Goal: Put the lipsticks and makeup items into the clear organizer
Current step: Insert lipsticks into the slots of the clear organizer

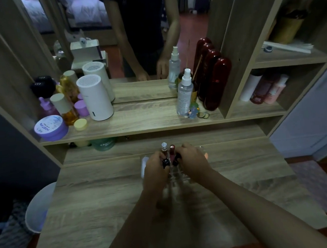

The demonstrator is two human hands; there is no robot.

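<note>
Working over the clear organizer (175,175) at the middle of the counter (106,200), both hands meet above its slots.

Left hand (155,170): grip clenched around a dark-capped lipstick (165,162), cap uppermost, held upright. Judgement: upright because the slots are narrow and take a tube only end-on.

Right hand (193,162): fingers closed on a second dark-capped tube (176,158), just beside the first, also roughly vertical. Whether either tube already sits in a slot or hangs just above one I cannot tell; the organizer's walls are transparent and the hands cover most of them.

Already standing at the organizer's far side: a clear-capped tube (164,147) and a reddish gloss tube (172,150), side by side, upright. Back row filled first, probably so the near slots stay reachable.

A pale item (145,162) shows at the organizer's left edge, and something pinkish (206,155) at its right, behind the right hand; both too blurred to identify.

Stage, by judgement: partway, two tubes seated, two in hand.

Risk: the hands are crowded together over a light plastic holder; a nudge could tip the standing tubes. Lowering one tube at a time would ease that.

Light dim; detail low.
</note>
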